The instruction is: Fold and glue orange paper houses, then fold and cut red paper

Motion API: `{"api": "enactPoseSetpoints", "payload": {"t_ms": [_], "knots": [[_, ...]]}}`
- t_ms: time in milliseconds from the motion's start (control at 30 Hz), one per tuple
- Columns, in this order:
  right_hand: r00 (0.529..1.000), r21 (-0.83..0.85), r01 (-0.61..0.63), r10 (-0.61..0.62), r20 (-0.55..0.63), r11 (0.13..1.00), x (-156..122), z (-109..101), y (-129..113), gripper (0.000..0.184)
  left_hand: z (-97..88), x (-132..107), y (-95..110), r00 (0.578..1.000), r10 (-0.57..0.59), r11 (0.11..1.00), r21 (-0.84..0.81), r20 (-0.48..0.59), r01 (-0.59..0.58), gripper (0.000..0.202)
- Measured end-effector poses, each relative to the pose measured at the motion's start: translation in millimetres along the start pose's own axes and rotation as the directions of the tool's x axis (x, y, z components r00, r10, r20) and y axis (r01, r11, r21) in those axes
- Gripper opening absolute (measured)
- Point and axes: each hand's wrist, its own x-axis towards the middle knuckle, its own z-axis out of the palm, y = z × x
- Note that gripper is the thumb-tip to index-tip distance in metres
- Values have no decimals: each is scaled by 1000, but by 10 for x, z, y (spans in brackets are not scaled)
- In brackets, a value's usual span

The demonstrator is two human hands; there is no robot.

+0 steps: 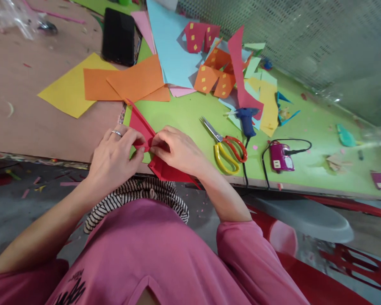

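A folded piece of red paper (169,170) lies at the table's front edge, between my two hands. My left hand (117,148) pinches its middle from the left, thumb and forefinger closed on it; a ring sits on one finger. From the right, my right hand (174,146) pinches the same paper close by, fingertips nearly meeting those of the left. One pointed flap of the paper reaches up toward the orange sheets, another hangs over the edge. Scissors (224,142) with red and yellow handles lie open to the right of my right hand.
A blue glue gun (247,120) and a purple box with a cable (282,156) lie to the right. Orange strips (136,78), a yellow sheet (74,91), a light blue sheet (174,51), cut paper shapes (215,78) and a black phone (118,36) lie farther back. A grey stool (307,218) stands below.
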Motion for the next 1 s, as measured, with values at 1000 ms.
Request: {"api": "enactPoseSetpoints", "payload": {"t_ms": [1000], "knots": [[1000, -12, -2, 3, 29, 1000, 39, -12, 35, 11, -6, -35, -49, 994, 91, 994, -61, -68, -95, 18]]}}
